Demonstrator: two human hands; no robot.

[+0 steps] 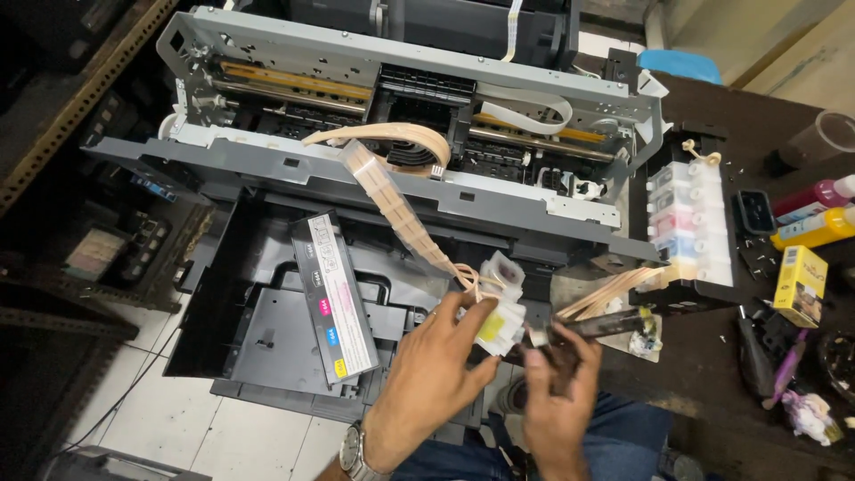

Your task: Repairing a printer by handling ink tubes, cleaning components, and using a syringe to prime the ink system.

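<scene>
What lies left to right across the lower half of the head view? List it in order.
Grey panel with colour stickers → left hand → white cartridge block with a yellow patch → right hand → ink tank unit → small yellow box.

The right hand [559,392] covers the near end of the dark syringe [598,324], the left hand [436,374] hides the underside of the white cartridge block [499,307], and the printer [401,116] is cut off at the top edge
</scene>
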